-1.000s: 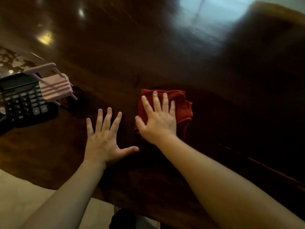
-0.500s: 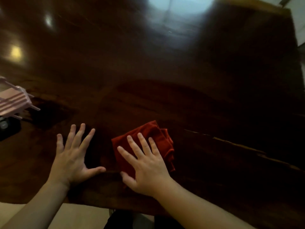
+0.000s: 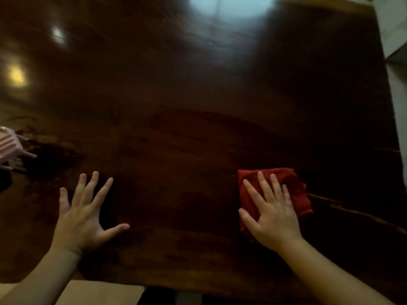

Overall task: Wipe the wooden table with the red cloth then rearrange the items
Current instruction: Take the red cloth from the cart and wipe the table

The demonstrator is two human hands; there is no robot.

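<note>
A: Cloth position?
B: Red cloth (image 3: 286, 186) flat on the dark wooden table (image 3: 198, 106), right of centre, near the front edge. Right hand (image 3: 272, 219) lies palm-down on it, fingers spread and flat, nothing pinched in the grip.

A: Orientation, long axis?
B: Folded into a rough square, no clear long axis. Top edge runs roughly left-right, right side bunched and uneven.

A: Look?
B: Deep red, soft weave, wrinkled where it bunches.

A: Other hand?
B: Left hand (image 3: 84, 214) flat on the bare table, well apart from the cloth, fingers splayed wide, holding nothing.

A: Anything else?
B: Pink slatted object (image 3: 10, 146) at the left edge, cut off by the frame.
</note>
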